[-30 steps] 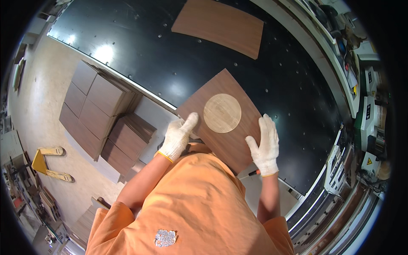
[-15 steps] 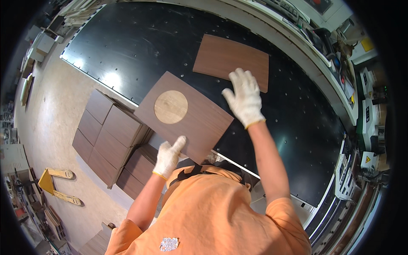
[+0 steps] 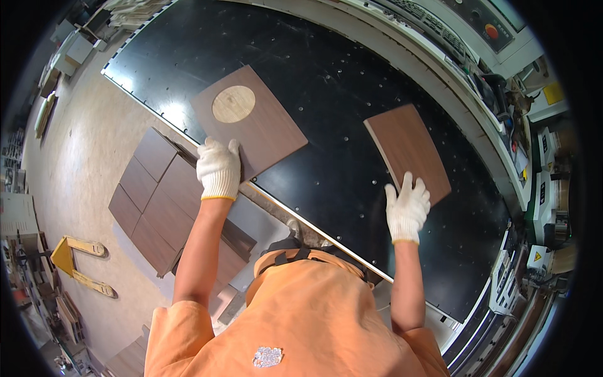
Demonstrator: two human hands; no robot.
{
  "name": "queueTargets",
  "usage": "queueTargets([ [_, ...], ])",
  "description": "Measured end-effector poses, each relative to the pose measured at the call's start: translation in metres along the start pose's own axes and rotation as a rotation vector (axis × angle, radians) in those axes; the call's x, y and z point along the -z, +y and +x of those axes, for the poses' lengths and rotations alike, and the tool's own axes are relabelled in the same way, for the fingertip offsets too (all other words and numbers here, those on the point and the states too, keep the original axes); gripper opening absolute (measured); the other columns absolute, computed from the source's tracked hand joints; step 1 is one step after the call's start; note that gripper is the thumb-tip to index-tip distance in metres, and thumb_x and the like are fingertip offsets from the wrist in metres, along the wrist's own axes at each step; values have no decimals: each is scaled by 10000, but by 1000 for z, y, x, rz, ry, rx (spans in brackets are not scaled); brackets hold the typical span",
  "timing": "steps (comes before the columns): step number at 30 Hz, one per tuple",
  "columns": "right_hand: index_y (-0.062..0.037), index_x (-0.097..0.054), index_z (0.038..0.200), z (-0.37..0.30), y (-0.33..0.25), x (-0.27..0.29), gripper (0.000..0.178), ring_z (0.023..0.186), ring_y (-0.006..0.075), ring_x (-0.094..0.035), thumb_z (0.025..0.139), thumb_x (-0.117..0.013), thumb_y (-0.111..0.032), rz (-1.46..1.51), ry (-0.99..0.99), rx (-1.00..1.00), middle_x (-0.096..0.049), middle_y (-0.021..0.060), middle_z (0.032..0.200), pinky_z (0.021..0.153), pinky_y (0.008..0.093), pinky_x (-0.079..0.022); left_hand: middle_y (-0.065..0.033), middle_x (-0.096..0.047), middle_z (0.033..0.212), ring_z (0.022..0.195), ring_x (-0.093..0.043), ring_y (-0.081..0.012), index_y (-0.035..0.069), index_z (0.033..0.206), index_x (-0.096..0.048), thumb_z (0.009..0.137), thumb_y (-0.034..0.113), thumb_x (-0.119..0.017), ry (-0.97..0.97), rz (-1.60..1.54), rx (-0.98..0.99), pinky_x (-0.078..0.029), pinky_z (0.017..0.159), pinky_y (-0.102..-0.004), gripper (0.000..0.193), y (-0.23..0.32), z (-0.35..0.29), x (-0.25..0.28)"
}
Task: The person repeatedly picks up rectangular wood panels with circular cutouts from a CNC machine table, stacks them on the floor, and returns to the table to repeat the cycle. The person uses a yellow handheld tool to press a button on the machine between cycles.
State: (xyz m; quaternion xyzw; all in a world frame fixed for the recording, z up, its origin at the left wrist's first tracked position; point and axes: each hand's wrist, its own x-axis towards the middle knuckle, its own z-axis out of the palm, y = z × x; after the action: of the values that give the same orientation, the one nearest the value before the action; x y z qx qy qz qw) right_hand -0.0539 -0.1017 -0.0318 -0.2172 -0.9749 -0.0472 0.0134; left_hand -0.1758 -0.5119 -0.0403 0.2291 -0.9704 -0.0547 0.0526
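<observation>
My left hand (image 3: 218, 168), in a white knit glove, is closed on the near left edge of a brown wood-grain board (image 3: 271, 129). A pale round wood-coloured patch (image 3: 233, 104) shows on its face. This board rests at least partly over the black worktable (image 3: 326, 169). My right hand (image 3: 408, 210), gloved alike, has its fingers stretched and apart. Its fingertips touch the near end of a second brown panel (image 3: 411, 151), plain and with one curved long side, which lies on the black table.
Stacked brown panels (image 3: 157, 213) stand left of the table's front edge. A yellow forked pallet truck (image 3: 66, 257) is on the floor farther left. Along the far side runs a ledge with a keyboard (image 3: 433, 25), beside a control panel with a red button (image 3: 491, 31).
The board with the round patch has moved up and left, and my left hand has shifted along its edge. The plain panel has turned and come right and nearer with my right hand.
</observation>
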Motion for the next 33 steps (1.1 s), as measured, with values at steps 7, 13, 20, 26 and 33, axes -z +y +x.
queueTargets([
  [7,-113,-596,1599,-51,55,-5,663,1570,480,-435,1022,-785,-378,193,58,231,-478,208,1704,1315,608,-359,-288,-735,1080,851,-799,-475,-1,1190,-651,1117,532,-635,172,-51,-234,-669,743,-546,539,3,44,-40],
  [13,-98,-612,1583,-52,60,-33,605,1587,485,-423,1058,-745,-368,155,201,110,-485,218,1712,1346,601,-314,-302,-749,1127,961,-798,-475,17,1192,-686,1119,568,-625,33,-154,-329,-654,855,-551,559,1,67,-31],
  [20,-29,-556,1629,-54,55,-14,600,1616,433,-413,1144,-638,-374,214,91,75,-474,248,1729,1341,529,-340,-271,-811,1111,1029,-792,-486,8,1147,-769,1098,616,-654,249,-316,-138,-629,937,-559,620,-48,33,1],
  [26,67,-535,1611,-97,19,52,622,1529,463,-528,1007,-624,-54,588,305,464,-554,289,1640,1303,542,-409,-205,-779,979,864,-757,-413,58,1094,-774,1089,517,-721,246,40,43,-584,772,-521,461,-249,-142,-3],
  [33,92,-452,1645,-176,-80,27,820,1547,502,-505,1051,-789,-362,1047,-318,996,-552,303,1628,1295,553,-406,-233,-713,737,706,-713,-381,1,853,-740,1129,586,-558,-159,-489,962,-544,741,-519,672,-393,-502,-118],
])
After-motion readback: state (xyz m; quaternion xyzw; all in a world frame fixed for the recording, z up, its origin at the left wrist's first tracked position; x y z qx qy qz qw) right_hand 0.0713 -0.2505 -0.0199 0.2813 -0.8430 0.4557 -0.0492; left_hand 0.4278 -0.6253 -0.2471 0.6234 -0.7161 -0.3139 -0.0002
